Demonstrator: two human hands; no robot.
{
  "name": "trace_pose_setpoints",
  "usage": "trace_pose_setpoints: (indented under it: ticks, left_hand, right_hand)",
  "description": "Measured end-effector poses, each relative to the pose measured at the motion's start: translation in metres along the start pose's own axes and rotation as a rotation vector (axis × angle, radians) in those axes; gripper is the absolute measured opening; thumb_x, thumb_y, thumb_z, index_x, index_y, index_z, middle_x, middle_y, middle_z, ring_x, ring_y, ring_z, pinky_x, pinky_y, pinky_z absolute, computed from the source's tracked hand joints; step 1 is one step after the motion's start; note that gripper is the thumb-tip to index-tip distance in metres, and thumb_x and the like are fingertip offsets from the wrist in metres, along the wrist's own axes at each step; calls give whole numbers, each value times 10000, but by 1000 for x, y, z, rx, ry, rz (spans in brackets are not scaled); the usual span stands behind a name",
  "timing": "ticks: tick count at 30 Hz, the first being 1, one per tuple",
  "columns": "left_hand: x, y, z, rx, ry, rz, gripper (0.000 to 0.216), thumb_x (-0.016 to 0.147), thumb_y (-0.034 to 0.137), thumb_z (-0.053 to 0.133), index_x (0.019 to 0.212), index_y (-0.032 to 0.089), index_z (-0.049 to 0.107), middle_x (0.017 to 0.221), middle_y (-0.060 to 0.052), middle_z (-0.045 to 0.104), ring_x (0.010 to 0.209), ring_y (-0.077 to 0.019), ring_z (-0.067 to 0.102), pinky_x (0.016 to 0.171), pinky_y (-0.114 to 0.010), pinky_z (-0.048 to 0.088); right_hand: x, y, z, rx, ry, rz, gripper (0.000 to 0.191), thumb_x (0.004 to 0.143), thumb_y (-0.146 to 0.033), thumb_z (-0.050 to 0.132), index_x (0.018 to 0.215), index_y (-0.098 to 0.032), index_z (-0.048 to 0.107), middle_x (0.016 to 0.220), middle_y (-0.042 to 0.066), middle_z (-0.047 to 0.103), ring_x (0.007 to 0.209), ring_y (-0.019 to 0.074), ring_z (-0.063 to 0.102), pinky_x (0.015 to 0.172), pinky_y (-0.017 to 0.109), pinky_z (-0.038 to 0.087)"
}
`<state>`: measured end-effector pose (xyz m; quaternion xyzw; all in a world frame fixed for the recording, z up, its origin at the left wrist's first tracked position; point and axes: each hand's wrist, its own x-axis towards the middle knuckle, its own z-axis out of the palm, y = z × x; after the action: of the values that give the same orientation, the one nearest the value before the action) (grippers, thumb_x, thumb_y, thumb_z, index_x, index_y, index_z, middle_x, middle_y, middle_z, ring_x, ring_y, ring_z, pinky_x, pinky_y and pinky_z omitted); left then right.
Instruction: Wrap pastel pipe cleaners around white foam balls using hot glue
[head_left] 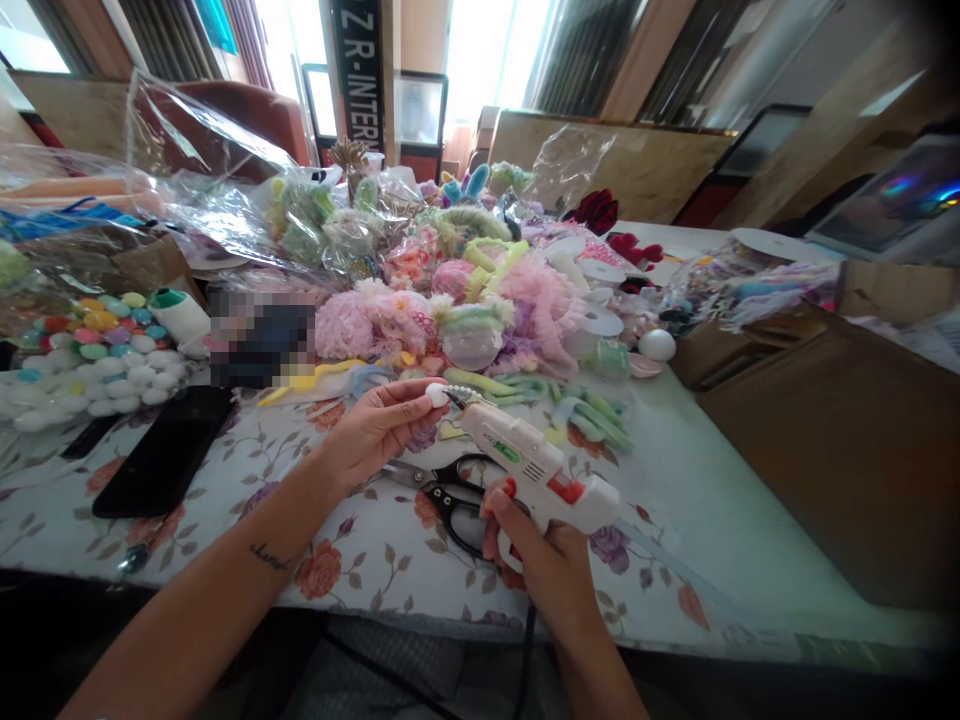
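Between the thumb and fingers of my left hand is a small white piece, perhaps a pompom; its exact kind is too small to tell. My right hand is wrapped round the handle of a white glue gun with a red trigger. The gun points up and left, its dark nozzle at the white piece; whether they touch I cannot tell. A string of white beads shows just behind the nozzle. Black-handled scissors lie on the floral tablecloth below my hands.
A black phone lies at the left, near a bag of white and coloured pompoms. Pastel yarn and fluffy trims are heaped across the back. Green fuzzy strips lie behind the gun. A cardboard box stands at the right.
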<state>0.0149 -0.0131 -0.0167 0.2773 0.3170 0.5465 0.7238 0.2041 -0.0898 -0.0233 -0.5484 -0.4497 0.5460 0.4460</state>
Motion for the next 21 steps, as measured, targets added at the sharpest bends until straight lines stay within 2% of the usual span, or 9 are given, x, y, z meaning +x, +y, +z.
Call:
trace_pose_setpoints:
  ticks: [14, 21]
  left_hand:
    - [-2, 3, 5, 44, -7, 20, 258, 650, 104, 810, 902, 149, 776, 880, -44, 762, 795, -100, 690, 765, -148, 526]
    - [-2, 3, 4, 131, -11, 95, 251, 650, 159, 823, 898, 169, 785, 885, -41, 760, 808, -112, 679, 775, -171, 517]
  right_hand:
    - [-1, 0, 0, -1, 3, 11, 403, 757, -564, 660, 688, -179, 567, 439, -22, 541, 331, 56, 374, 315, 166, 277]
    - [0, 1, -1, 6, -3, 18, 393, 759, -560, 657, 706, -182, 563, 442, -30, 540, 330, 57, 370, 320, 169, 275]
